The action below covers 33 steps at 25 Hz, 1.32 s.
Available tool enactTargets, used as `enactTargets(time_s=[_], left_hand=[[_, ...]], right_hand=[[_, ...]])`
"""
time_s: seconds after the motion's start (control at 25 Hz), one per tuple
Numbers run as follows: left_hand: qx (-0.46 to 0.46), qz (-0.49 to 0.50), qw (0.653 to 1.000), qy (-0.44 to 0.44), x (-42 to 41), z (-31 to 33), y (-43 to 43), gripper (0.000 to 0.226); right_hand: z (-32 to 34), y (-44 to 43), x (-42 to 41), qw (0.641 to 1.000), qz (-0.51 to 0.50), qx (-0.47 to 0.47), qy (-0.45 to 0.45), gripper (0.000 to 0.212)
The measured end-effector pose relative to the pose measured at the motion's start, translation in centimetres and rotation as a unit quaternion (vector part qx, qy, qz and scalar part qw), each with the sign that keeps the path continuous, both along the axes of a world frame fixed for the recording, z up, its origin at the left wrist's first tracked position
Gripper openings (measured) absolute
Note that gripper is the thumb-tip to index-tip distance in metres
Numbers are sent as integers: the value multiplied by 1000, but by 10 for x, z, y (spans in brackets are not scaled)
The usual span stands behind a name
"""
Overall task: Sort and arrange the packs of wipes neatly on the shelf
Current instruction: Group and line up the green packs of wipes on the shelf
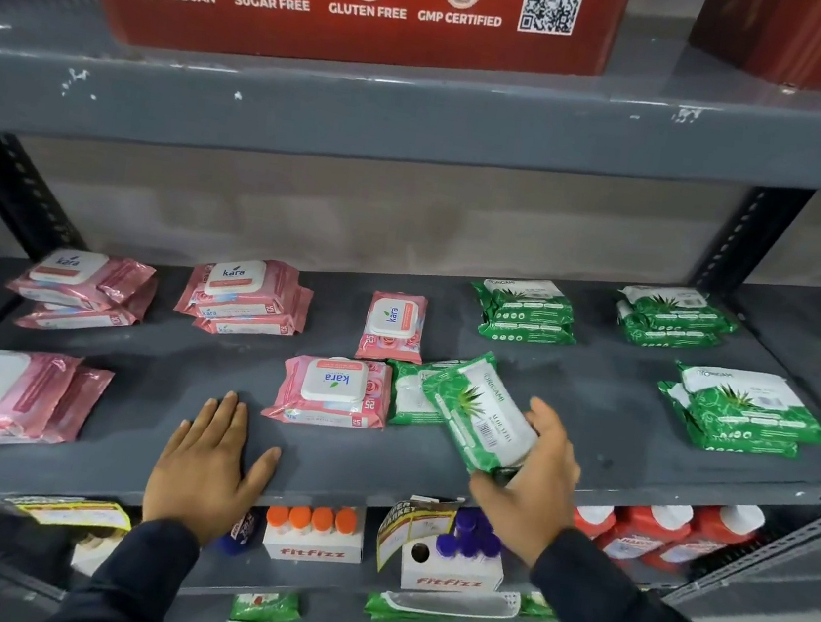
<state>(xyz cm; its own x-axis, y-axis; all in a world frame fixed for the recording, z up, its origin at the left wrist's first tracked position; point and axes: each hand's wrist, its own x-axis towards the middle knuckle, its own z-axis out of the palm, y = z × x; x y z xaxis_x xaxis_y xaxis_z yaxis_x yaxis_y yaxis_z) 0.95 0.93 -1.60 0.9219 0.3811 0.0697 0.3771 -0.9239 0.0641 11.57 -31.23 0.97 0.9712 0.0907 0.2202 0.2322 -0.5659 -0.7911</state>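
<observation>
Clasped in the right hand (530,473), a green pack of wipes (481,412) sits tilted above the front of the grey metal shelf (589,436); the grip wraps its near end, thumb underneath and fingertips on the far edge. That near end is hidden by the hand, and the small print on its white label is too fine to read. Its long axis runs diagonally, from near right to far left. A second green pack (408,393) lies flat beneath it, mostly covered. The left hand (209,462) rests flat and open on the shelf's front edge, holding nothing. Glossy, crinkled pink packs (331,394) with white rounded flip lids lie beside the green pair, one turned away from the viewer. More pink stacks (245,295) fill the left, the nearest cut off by the picture's edge. Green stacks (742,413) sit at the right. Both sleeves are dark.
</observation>
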Motion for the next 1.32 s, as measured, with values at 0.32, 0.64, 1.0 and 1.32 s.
enactTargets(time_s=[0.32,0.64,1.0,1.32], left_hand=[[7,13,1000,7,2,1,-2,93],[-5,20,1000,11,3,4,-5,96],[1,21,1000,7,3,4,-4,95],[3,16,1000,9,4,3,-2,95]], right_hand=[[29,-98,89,972,153,-119,129,112],[48,-96,125,912,235,-317,109,114],[39,-99,128,915,235,-306,119,113],[41,-100,123,913,228,-320,110,115]])
